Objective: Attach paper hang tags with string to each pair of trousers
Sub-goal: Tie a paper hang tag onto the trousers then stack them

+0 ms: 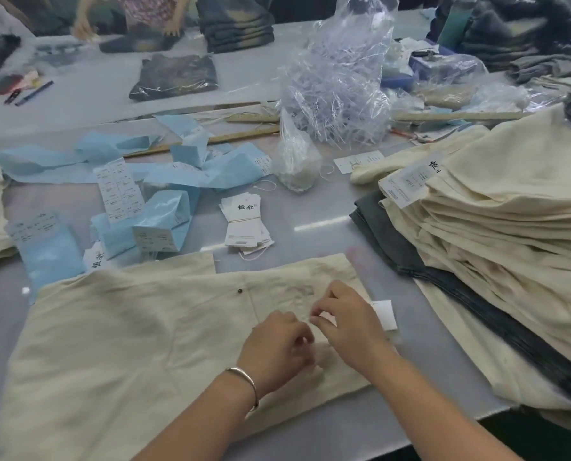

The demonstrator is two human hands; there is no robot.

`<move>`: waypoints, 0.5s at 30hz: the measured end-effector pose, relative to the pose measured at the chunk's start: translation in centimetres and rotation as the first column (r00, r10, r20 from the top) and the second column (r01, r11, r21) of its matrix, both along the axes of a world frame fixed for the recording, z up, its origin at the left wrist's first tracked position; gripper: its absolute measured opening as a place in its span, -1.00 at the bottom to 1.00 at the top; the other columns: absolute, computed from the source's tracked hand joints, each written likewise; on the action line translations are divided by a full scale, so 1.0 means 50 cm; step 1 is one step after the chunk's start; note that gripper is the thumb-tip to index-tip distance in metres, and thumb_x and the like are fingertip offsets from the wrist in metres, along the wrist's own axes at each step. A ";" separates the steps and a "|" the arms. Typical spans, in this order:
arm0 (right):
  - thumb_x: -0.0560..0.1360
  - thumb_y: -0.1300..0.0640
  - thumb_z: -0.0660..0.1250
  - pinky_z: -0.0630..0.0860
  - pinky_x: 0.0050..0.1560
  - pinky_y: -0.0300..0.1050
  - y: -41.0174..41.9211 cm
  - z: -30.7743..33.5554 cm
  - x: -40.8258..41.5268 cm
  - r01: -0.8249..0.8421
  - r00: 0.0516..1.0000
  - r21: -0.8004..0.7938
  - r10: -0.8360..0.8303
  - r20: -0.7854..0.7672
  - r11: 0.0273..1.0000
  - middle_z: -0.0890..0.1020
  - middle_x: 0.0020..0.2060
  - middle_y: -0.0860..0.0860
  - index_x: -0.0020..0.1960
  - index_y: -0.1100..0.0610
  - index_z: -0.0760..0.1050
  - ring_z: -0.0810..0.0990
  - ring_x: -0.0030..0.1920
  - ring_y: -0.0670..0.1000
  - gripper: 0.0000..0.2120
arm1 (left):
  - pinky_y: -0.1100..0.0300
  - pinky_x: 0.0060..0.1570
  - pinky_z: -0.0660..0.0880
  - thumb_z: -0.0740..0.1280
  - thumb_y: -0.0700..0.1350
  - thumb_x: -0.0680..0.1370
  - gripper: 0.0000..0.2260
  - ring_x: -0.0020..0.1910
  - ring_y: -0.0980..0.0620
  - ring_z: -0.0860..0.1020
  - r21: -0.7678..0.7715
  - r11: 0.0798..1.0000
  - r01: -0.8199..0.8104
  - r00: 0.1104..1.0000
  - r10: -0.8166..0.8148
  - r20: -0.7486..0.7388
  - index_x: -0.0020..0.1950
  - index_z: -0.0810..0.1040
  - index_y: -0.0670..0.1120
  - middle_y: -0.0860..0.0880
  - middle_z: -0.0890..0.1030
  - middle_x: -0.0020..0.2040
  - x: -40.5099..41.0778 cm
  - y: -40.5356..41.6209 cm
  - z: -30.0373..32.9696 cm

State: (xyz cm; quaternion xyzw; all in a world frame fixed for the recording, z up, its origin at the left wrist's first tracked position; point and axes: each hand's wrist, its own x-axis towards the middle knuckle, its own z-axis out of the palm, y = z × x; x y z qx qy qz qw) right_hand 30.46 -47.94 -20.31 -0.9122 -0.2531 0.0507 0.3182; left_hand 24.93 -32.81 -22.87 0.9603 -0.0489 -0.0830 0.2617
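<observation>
— Where are your hands?

— Your two hands sit close together on the one pair of cream trousers (138, 334) spread flat in front of you. Your left hand (279, 347), with one bangle (244, 377) at the wrist, has its fingers curled; whether they grip anything I cannot tell. Your right hand (350, 324) has thumb and forefinger pinched together over the cloth, but whatever they pinch is too blurred to make out.

— And the tag?

— One white tag (385, 314) peeks out just past your right hand, at three o'clock, at the trousers' edge.

— More tags?

— One banded bundle of tags (244, 221) at twelve o'clock from your hands, with loose string beside it. One more single tag (357, 161) lies farther off, at one o'clock.

— Finished work?

— One tall stack of cream trousers (503, 227) at two o'clock, tags showing on its near corner, and one dark pair (387, 234) tucked under it. One clear bag of plastic strips (337, 88) stands at twelve o'clock, far back.
</observation>
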 end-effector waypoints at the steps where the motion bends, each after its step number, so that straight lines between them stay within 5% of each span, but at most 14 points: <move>1: 0.46 0.19 0.42 0.42 -0.11 -0.12 -0.004 -0.015 -0.011 -0.019 1.000 -0.004 0.019 -0.010 1.000 0.46 -0.17 -0.02 -0.14 0.16 0.64 0.47 -0.14 -0.01 -0.96 | 0.13 0.01 0.41 0.35 0.02 0.48 -0.84 0.06 0.04 0.43 -0.014 1.000 -0.007 1.000 0.007 -0.006 0.03 0.60 0.05 0.06 0.53 -0.04 -0.001 -0.001 -0.003; 3: 0.43 0.28 0.43 0.44 -0.10 -0.05 -0.012 -0.042 -0.036 -0.002 1.000 0.046 0.003 -0.023 0.999 0.49 -0.17 0.06 -0.17 0.22 0.64 0.50 -0.14 0.06 -0.98 | 0.20 -0.06 0.35 0.35 -0.01 0.49 -0.88 0.04 0.05 0.43 -0.049 0.998 -0.025 0.999 0.024 -0.025 -0.02 0.60 0.01 0.06 0.52 -0.05 -0.004 -0.003 -0.006; 6: 0.37 0.33 0.48 0.42 -0.17 -0.19 -0.022 -0.069 -0.073 0.117 0.991 0.169 -0.125 0.037 0.979 0.48 -0.24 0.02 -0.23 0.20 0.63 0.49 -0.23 0.00 -0.93 | 0.25 -0.16 0.31 0.38 -0.08 0.49 -0.92 -0.13 0.09 0.45 -0.159 0.976 -0.149 0.987 0.138 -0.083 -0.18 0.52 0.02 0.11 0.50 -0.20 -0.005 -0.004 -0.007; 10: 0.38 0.29 0.49 0.43 -0.29 -0.12 -0.022 -0.072 -0.109 0.101 0.970 0.199 -0.141 0.199 0.975 0.47 -0.29 0.02 -0.23 0.18 0.63 0.45 -0.30 0.01 -0.94 | 0.31 -0.27 0.40 0.42 -0.23 0.48 -0.80 -0.34 0.17 0.47 -0.449 0.790 -0.417 0.902 0.300 -0.310 -0.29 0.52 -0.02 0.09 0.54 -0.34 0.004 -0.001 0.003; 15: 0.28 0.31 0.55 0.45 -0.41 0.02 0.010 -0.067 -0.118 0.268 0.925 0.136 -0.295 0.241 0.954 0.46 -0.38 0.06 -0.36 0.19 0.60 0.45 -0.38 0.09 -0.86 | 0.40 -0.43 0.35 0.40 -0.28 0.50 -0.89 -0.41 0.22 0.46 -0.557 0.693 -0.458 0.871 0.225 -0.436 -0.20 0.60 -0.11 0.06 0.57 -0.34 0.006 0.010 0.014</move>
